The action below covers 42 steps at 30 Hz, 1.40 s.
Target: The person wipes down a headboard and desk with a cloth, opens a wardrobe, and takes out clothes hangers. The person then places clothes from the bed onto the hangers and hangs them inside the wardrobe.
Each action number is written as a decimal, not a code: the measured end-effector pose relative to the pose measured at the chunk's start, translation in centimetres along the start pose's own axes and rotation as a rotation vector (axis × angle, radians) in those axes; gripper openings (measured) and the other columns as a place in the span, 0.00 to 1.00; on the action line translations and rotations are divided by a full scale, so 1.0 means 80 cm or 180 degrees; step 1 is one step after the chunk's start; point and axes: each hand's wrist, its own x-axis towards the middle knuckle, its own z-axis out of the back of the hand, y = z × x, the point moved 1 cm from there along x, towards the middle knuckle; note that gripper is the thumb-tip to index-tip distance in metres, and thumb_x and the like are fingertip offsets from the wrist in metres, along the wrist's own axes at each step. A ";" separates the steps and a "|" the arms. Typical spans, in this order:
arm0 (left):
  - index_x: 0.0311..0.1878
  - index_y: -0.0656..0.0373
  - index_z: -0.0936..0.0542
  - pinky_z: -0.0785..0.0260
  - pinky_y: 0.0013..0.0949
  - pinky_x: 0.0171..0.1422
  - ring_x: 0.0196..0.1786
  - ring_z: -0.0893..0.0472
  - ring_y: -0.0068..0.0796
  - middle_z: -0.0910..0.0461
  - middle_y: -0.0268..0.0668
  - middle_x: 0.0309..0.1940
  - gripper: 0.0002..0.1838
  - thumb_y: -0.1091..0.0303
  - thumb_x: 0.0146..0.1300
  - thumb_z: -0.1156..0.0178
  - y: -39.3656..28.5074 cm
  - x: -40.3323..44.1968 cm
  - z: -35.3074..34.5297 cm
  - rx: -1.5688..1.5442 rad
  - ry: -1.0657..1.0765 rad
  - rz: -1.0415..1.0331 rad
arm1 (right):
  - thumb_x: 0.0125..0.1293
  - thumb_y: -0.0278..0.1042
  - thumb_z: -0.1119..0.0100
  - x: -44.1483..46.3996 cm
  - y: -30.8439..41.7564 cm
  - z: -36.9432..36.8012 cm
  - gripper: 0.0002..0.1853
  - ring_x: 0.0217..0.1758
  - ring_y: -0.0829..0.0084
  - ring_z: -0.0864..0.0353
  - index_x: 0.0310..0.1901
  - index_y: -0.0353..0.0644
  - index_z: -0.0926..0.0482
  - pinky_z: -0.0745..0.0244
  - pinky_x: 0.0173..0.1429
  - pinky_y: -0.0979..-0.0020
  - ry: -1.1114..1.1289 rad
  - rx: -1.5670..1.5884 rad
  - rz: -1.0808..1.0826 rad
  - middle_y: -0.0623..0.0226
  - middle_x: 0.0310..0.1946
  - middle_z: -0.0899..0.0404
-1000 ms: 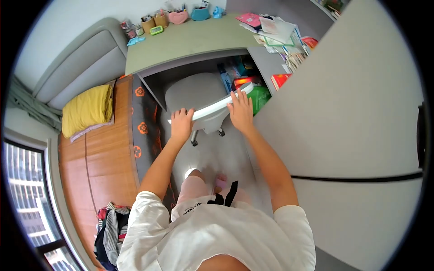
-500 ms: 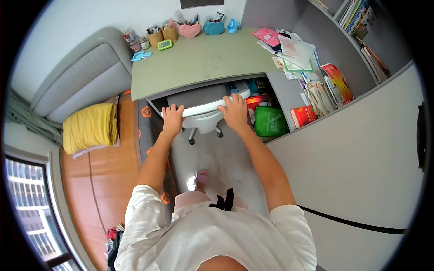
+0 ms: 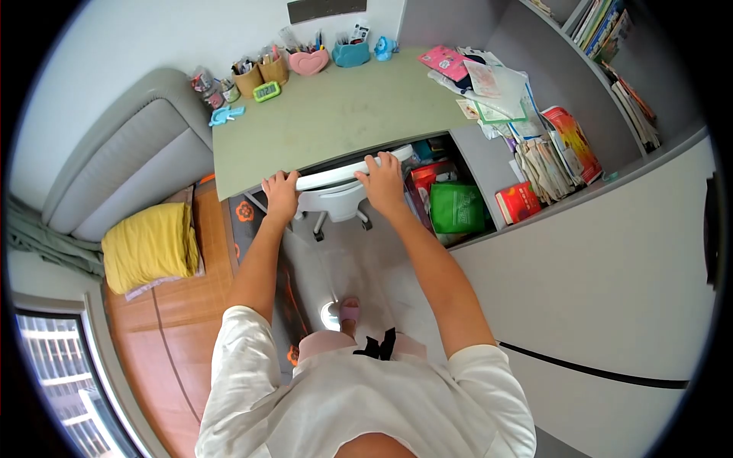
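Beneath the green desktop, swivel chair, seat hidden; backrest gripped at its top by left hand and right hand. Left, bed; right, bookshelf.

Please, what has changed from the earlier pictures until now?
The chair has moved forward, deeper under the desk; its grey seat, visible before, is now hidden. Nothing was newly taken hold of or let go: the left hand and right hand remain on the top of its backrest. The green bag stayed in place.
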 end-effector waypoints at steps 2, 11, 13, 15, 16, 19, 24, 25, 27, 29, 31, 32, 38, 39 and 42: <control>0.56 0.49 0.24 0.52 0.69 0.74 0.63 0.30 0.50 0.26 0.43 0.53 0.23 0.72 0.56 0.32 0.004 0.005 -0.002 -0.0072 -0.0037 -0.0008 | 0.63 0.51 0.36 0.007 -0.003 -0.007 0.25 0.64 0.50 0.34 0.54 0.41 0.22 0.39 0.68 0.50 -0.0012 0.0037 -0.0035 0.51 0.56 0.28; 0.57 0.48 0.25 0.50 0.69 0.73 0.60 0.29 0.50 0.27 0.42 0.52 0.24 0.70 0.57 0.31 -0.001 0.012 -0.008 0.0180 -0.0080 0.0013 | 0.66 0.46 0.38 0.012 -0.012 -0.012 0.26 0.72 0.45 0.40 0.62 0.41 0.26 0.41 0.73 0.50 0.0064 0.0165 -0.0112 0.48 0.62 0.32; 0.58 0.49 0.26 0.50 0.69 0.73 0.60 0.28 0.49 0.27 0.42 0.52 0.24 0.69 0.57 0.31 0.000 0.012 -0.006 0.0214 -0.0055 -0.0021 | 0.68 0.44 0.40 0.005 -0.014 -0.015 0.30 0.76 0.46 0.43 0.68 0.43 0.32 0.42 0.74 0.50 0.0182 0.0392 -0.0093 0.47 0.68 0.36; 0.58 0.49 0.27 0.50 0.69 0.73 0.60 0.28 0.49 0.27 0.42 0.51 0.25 0.68 0.57 0.31 -0.004 0.014 0.001 0.0241 -0.0029 -0.0071 | 0.69 0.44 0.41 0.005 -0.020 -0.011 0.31 0.77 0.46 0.44 0.70 0.44 0.34 0.42 0.75 0.51 0.0270 0.0347 -0.0041 0.48 0.71 0.39; 0.60 0.52 0.28 0.49 0.69 0.73 0.62 0.29 0.51 0.28 0.44 0.54 0.28 0.67 0.57 0.30 -0.006 0.016 0.006 0.0273 0.0172 0.0005 | 0.69 0.43 0.42 0.004 -0.022 -0.008 0.32 0.78 0.47 0.46 0.73 0.45 0.37 0.42 0.75 0.51 0.0382 0.0323 0.0019 0.48 0.73 0.42; 0.64 0.57 0.32 0.50 0.68 0.73 0.67 0.33 0.53 0.31 0.47 0.61 0.33 0.65 0.56 0.29 -0.019 0.006 0.013 0.0332 0.0215 0.0057 | 0.70 0.43 0.43 -0.005 -0.021 0.004 0.32 0.78 0.47 0.45 0.73 0.46 0.37 0.42 0.75 0.50 0.0473 0.0148 -0.0067 0.48 0.76 0.45; 0.71 0.64 0.39 0.57 0.66 0.77 0.73 0.40 0.53 0.38 0.52 0.68 0.39 0.70 0.56 0.35 -0.108 -0.019 0.010 -0.0244 -0.0661 -0.1142 | 0.70 0.42 0.44 -0.070 -0.029 0.051 0.32 0.77 0.46 0.43 0.73 0.45 0.37 0.43 0.76 0.51 0.0192 -0.0116 -0.0329 0.48 0.76 0.45; 0.72 0.64 0.39 0.58 0.65 0.78 0.74 0.40 0.52 0.39 0.52 0.69 0.38 0.72 0.56 0.39 -0.139 -0.023 0.010 -0.0562 -0.0704 -0.1290 | 0.69 0.41 0.43 -0.087 -0.038 0.066 0.32 0.76 0.47 0.42 0.72 0.44 0.37 0.43 0.76 0.51 0.0087 -0.0051 -0.0417 0.48 0.76 0.45; 0.71 0.63 0.38 0.58 0.63 0.79 0.73 0.39 0.53 0.37 0.52 0.69 0.36 0.72 0.58 0.40 -0.207 -0.031 0.013 -0.0855 -0.0844 -0.1683 | 0.68 0.38 0.42 -0.127 -0.055 0.108 0.31 0.75 0.48 0.39 0.71 0.39 0.36 0.42 0.75 0.52 -0.0211 -0.0094 -0.0643 0.48 0.74 0.41; 0.70 0.63 0.36 0.57 0.61 0.79 0.73 0.37 0.51 0.34 0.50 0.68 0.34 0.74 0.59 0.42 -0.279 -0.042 0.010 -0.1206 -0.0933 -0.2159 | 0.68 0.37 0.42 -0.171 -0.081 0.156 0.31 0.75 0.48 0.38 0.70 0.38 0.35 0.42 0.75 0.52 -0.0457 -0.0238 -0.0927 0.48 0.73 0.40; 0.69 0.63 0.34 0.56 0.60 0.79 0.71 0.34 0.48 0.30 0.47 0.65 0.31 0.77 0.60 0.44 -0.357 -0.061 0.013 -0.1615 -0.0964 -0.2619 | 0.67 0.34 0.42 -0.220 -0.101 0.219 0.28 0.71 0.48 0.34 0.67 0.35 0.32 0.38 0.72 0.53 -0.0808 -0.0548 -0.1205 0.48 0.69 0.34; 0.69 0.63 0.33 0.55 0.59 0.79 0.71 0.34 0.48 0.29 0.48 0.64 0.30 0.78 0.61 0.45 -0.399 -0.079 0.020 -0.1743 -0.0962 -0.2816 | 0.67 0.34 0.42 -0.249 -0.112 0.254 0.28 0.71 0.48 0.34 0.67 0.35 0.32 0.38 0.72 0.53 -0.0885 -0.0706 -0.1353 0.48 0.69 0.34; 0.65 0.63 0.29 0.47 0.55 0.76 0.69 0.31 0.49 0.27 0.50 0.63 0.27 0.76 0.60 0.45 -0.615 -0.228 0.037 -0.2647 -0.0305 -0.4002 | 0.68 0.28 0.45 -0.416 -0.129 0.483 0.17 0.61 0.50 0.30 0.58 0.35 0.28 0.33 0.64 0.54 -0.2792 -0.1952 -0.2315 0.50 0.55 0.26; 0.65 0.63 0.29 0.47 0.55 0.76 0.69 0.31 0.49 0.27 0.50 0.63 0.27 0.76 0.60 0.45 -0.645 -0.258 0.039 -0.2694 -0.0297 -0.4069 | 0.68 0.27 0.45 -0.444 -0.130 0.517 0.16 0.60 0.52 0.29 0.57 0.35 0.27 0.32 0.63 0.57 -0.3001 -0.2239 -0.2475 0.50 0.53 0.26; 0.65 0.64 0.29 0.44 0.50 0.76 0.68 0.31 0.52 0.27 0.51 0.63 0.24 0.77 0.64 0.48 -0.729 -0.354 0.046 -0.3234 0.0431 -0.4255 | 0.68 0.24 0.48 -0.501 -0.111 0.608 0.16 0.62 0.55 0.32 0.57 0.32 0.29 0.32 0.63 0.59 -0.3580 -0.1400 -0.3041 0.51 0.53 0.28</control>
